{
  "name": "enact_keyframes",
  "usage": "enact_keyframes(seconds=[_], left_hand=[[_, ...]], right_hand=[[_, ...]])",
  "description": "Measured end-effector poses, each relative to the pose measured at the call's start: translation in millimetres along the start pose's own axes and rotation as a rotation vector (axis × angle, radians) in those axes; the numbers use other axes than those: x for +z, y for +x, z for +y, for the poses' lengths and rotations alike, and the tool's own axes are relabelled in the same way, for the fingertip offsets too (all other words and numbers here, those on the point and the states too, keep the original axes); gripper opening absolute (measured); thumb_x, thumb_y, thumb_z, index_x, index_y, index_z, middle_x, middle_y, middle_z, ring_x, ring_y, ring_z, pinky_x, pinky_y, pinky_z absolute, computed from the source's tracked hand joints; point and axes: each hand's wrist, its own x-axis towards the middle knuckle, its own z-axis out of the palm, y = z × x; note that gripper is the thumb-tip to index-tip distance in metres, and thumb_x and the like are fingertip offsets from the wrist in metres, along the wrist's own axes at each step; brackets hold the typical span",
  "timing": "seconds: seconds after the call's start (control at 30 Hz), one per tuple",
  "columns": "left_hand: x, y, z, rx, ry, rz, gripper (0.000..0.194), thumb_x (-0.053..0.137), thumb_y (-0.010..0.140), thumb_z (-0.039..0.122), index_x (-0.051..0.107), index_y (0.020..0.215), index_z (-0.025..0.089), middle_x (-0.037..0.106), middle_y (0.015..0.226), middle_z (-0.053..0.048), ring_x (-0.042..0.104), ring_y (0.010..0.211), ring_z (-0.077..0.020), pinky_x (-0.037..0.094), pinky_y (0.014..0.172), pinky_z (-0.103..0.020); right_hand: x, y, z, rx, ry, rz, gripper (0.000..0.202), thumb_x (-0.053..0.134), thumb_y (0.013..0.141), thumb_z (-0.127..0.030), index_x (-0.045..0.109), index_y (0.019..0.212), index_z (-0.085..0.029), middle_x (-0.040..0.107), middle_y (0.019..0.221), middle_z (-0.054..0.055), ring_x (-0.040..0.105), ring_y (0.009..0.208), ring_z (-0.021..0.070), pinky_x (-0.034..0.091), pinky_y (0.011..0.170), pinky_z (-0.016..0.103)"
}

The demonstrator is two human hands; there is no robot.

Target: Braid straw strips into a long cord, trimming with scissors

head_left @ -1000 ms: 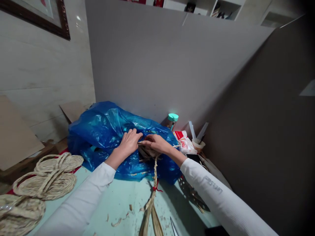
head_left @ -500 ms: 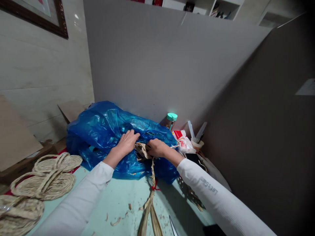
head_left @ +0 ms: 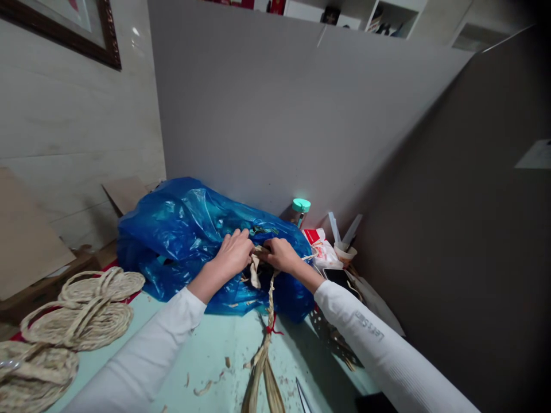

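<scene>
At the mouth of a crumpled blue plastic bag (head_left: 181, 229), my left hand (head_left: 235, 253) and my right hand (head_left: 280, 255) are close together, fingers curled. Both grip a dry, pale brown husk strip (head_left: 255, 271), whose loose end hangs down between them. Below my right hand, a braided cord (head_left: 271, 301) of the same dry fibre runs down to a red tie (head_left: 270, 330). Past the tie its unbraided strands (head_left: 262, 378) spread toward the near edge. My fingertips are partly hidden.
Woven straw sandals (head_left: 81, 321) lie at the left. Fibre scraps (head_left: 202, 389) and a pointed metal blade (head_left: 302, 396) are on the pale green table (head_left: 181, 350). At the right are a green-lidded jar (head_left: 301, 206), a red-and-white packet (head_left: 325, 249), a cup (head_left: 344, 252) and a phone (head_left: 340, 279).
My left hand has moved right, nearer to my right hand. The husk strip between them has been gathered narrower, with an end now hanging down.
</scene>
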Motion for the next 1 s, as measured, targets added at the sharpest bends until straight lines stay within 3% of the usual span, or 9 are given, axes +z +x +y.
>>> enact_keyframes(seconds=[0.13,0.27,0.47,0.63,0.77,1.0], left_hand=[[17.1,0.1,-8.1,-0.055,-0.008,-0.041,0.013,0.058,0.078,0.013,0.068,0.083,0.020,0.056,0.107,-0.012,0.055,0.107,-0.0279,0.045,0.089,-0.040],[19.8,0.1,-10.9,-0.079,-0.024,-0.074,0.013,0.061,0.077,0.016,0.067,0.087,0.022,0.055,0.108,-0.010,0.059,0.102,-0.0254,0.046,0.088,-0.037],[13.6,0.1,-8.9,-0.087,-0.031,-0.095,0.020,0.053,0.081,0.014,0.066,0.095,0.019,0.055,0.107,-0.013,0.063,0.094,-0.0253,0.048,0.081,-0.036],[3.4,2.0,-5.3,-0.072,-0.035,-0.060,0.027,0.047,0.086,0.018,0.069,0.100,0.026,0.057,0.097,-0.008,0.063,0.088,-0.0226,0.047,0.077,-0.033],[2.8,4.1,3.4,-0.108,-0.014,0.018,0.028,0.045,0.091,0.034,0.071,0.094,0.022,0.056,0.099,-0.011,0.058,0.098,-0.0281,0.047,0.080,-0.038],[14.2,0.1,4.4,-0.120,0.019,0.064,0.024,0.043,0.091,0.021,0.066,0.096,0.020,0.053,0.115,-0.014,0.050,0.112,-0.0311,0.043,0.090,-0.044]], right_hand=[[-3.8,1.5,2.3,-0.008,0.068,0.033,0.025,0.050,0.088,-0.029,0.067,0.101,-0.017,0.072,0.098,0.010,0.065,0.090,0.0216,0.042,0.067,0.024],[-9.1,4.2,5.6,-0.042,0.100,-0.015,0.023,0.052,0.089,-0.028,0.069,0.096,-0.016,0.073,0.092,0.007,0.066,0.086,0.0185,0.042,0.064,0.021],[-1.5,-1.6,3.5,-0.026,0.020,-0.084,0.022,0.071,0.072,-0.028,0.072,0.091,-0.017,0.072,0.096,0.011,0.066,0.087,0.0241,0.044,0.069,0.025],[1.4,-1.7,1.7,0.020,0.050,0.027,0.023,0.062,0.073,-0.017,0.069,0.095,-0.014,0.070,0.099,0.017,0.065,0.096,0.0296,0.044,0.076,0.031],[-2.2,5.0,9.6,0.036,0.215,0.138,0.024,0.060,0.076,-0.022,0.065,0.100,-0.017,0.071,0.100,0.010,0.064,0.097,0.0255,0.044,0.077,0.028],[16.6,19.0,22.8,0.065,0.558,0.193,0.035,0.060,0.081,-0.033,0.057,0.108,-0.012,0.070,0.096,0.009,0.067,0.086,0.0198,0.049,0.070,0.026]])
